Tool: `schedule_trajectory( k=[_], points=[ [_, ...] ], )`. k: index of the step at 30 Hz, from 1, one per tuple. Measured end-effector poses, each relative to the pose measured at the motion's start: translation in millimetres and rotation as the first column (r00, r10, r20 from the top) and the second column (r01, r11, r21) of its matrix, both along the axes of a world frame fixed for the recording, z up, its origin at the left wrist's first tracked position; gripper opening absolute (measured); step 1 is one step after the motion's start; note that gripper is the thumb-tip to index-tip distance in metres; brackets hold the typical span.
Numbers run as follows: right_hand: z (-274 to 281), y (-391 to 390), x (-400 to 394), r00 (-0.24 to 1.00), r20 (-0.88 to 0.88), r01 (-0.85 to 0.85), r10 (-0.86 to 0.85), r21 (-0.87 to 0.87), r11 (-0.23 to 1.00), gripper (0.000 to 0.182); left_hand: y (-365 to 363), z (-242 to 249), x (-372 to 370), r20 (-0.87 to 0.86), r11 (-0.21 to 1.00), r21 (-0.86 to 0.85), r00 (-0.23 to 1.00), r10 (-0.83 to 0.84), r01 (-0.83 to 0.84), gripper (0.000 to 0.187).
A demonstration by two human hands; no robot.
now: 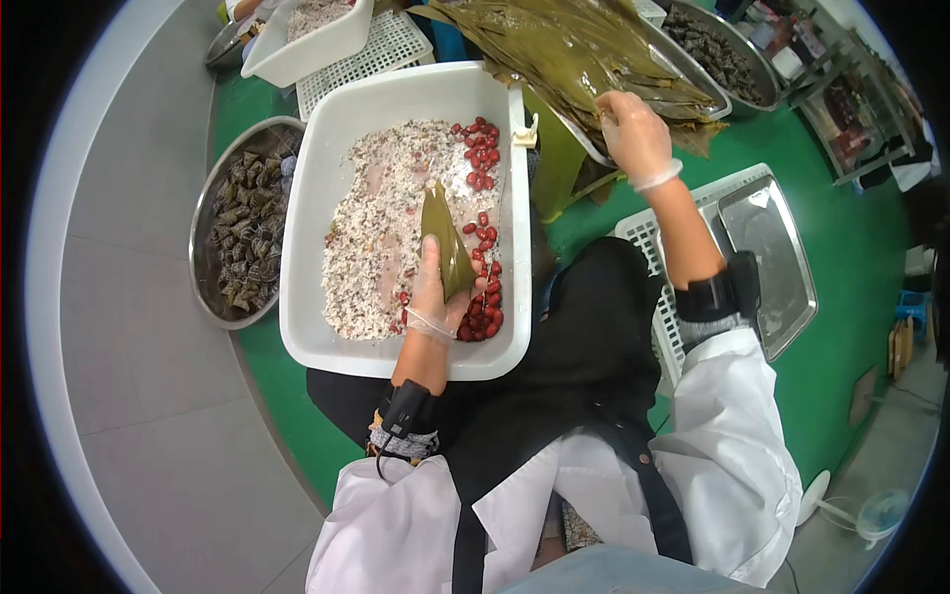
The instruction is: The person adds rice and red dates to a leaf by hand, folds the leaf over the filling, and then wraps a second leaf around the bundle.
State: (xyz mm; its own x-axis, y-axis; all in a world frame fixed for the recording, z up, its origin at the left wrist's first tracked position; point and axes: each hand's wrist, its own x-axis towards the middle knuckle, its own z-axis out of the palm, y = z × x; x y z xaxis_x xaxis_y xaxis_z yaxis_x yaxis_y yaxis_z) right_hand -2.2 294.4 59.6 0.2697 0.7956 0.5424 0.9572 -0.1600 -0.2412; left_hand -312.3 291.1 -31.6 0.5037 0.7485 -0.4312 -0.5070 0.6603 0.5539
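Observation:
My left hand (435,292), in a clear glove, holds a folded green leaf (445,243) over the white tub (416,363). In that tub lie a pale rice mix (371,233) and, along its right side, red dates (485,319). To the upper right my right hand (635,137), also gloved, has its fingers curled at the edge of a pile of large wet leaves (564,54). Its fingertips touch the leaves; whether they grip one is hard to make out.
Left of the tub stands a metal bowl of wrapped dumplings (198,233). A second bowl (767,79) is at the upper right. On the right, a metal tray (782,267) rests on a white perforated basket (658,337). Another white tub (282,61) stands at the top, near a person's sleeve (242,8).

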Motion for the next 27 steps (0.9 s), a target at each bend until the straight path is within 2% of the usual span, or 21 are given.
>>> schedule_trajectory(
  k=[1, 3, 4, 7, 9, 11, 12, 15, 19, 21, 25, 27],
  points=[
    [-3.3, 6.8, 12.6, 1.0, 0.011, 0.002, -0.002, 0.005, 1.0, 0.019, -0.6, 1.3, 1.1, 0.011, 1.0, 0.005, 1.0, -0.002, 0.002, 0.043],
    [-6.2, 20.1, 29.9, 0.992, 0.124, 0.015, 0.019, -0.265, 0.964, 0.021, -0.6, 4.8, 2.9, -0.047, 1.0, -0.02, 0.999, -0.02, 0.019, 0.044],
    [-6.2, 26.5, 33.6, 0.991, 0.135, 0.026, 0.02, -0.325, 0.945, 0.025, 0.0, 2.9, 1.7, -0.034, 1.0, -0.012, 0.999, -0.029, 0.028, 0.044],
    [-15.8, 45.0, 42.8, 0.989, 0.141, 0.023, 0.034, -0.381, 0.924, 0.027, 0.1, 1.9, 1.4, -0.047, 1.0, 0.008, 0.999, -0.013, 0.013, 0.043],
    [-15.2, 52.4, 50.1, 0.991, 0.13, 0.043, 0.012, -0.41, 0.911, 0.026, 0.4, 2.1, 0.9, -0.052, 1.0, 0.014, 0.999, -0.012, 0.013, 0.043],
    [-11.7, 54.4, 55.3, 1.0, -0.027, -0.006, -0.008, -0.482, 0.876, 0.02, -0.5, 2.5, 0.7, -0.045, 1.0, -0.005, 0.999, -0.016, 0.016, 0.044],
    [-12.2, 54.6, 56.8, 1.0, -0.027, -0.006, -0.008, -0.48, 0.877, 0.02, -0.5, 2.9, 0.9, -0.034, 1.0, -0.004, 0.999, -0.015, 0.015, 0.044],
    [-14.7, 54.1, 58.1, 0.971, -0.193, 0.081, -0.142, -0.293, 0.953, 0.017, -0.4, 2.0, 0.1, -0.002, 1.0, 0.003, 1.0, -0.027, 0.027, 0.044],
    [-16.8, 51.9, 63.3, 0.953, -0.232, 0.15, -0.192, -0.188, 0.971, 0.018, -1.0, 1.8, 0.1, -0.005, 1.0, -0.014, 1.0, 0.002, -0.002, 0.045],
    [-16.9, 46.5, 60.5, 0.984, -0.126, -0.151, 0.128, -0.199, 0.968, 0.017, -0.9, 1.7, -1.0, 0.003, 1.0, 0.006, 1.0, 0.004, -0.004, 0.045],
    [-13.3, 34.9, 52.7, 0.963, -0.177, -0.254, 0.204, -0.34, 0.905, 0.016, 0.6, -2.7, -1.6, -0.012, 0.999, -0.043, 1.0, -0.003, 0.003, 0.046],
    [-15.0, 34.4, 63.2, 0.992, -0.081, -0.115, 0.099, -0.235, 0.965, 0.016, 0.0, -3.1, -1.5, -0.008, 1.0, -0.006, 1.0, 0.0, 0.0, 0.045]
  ],
)
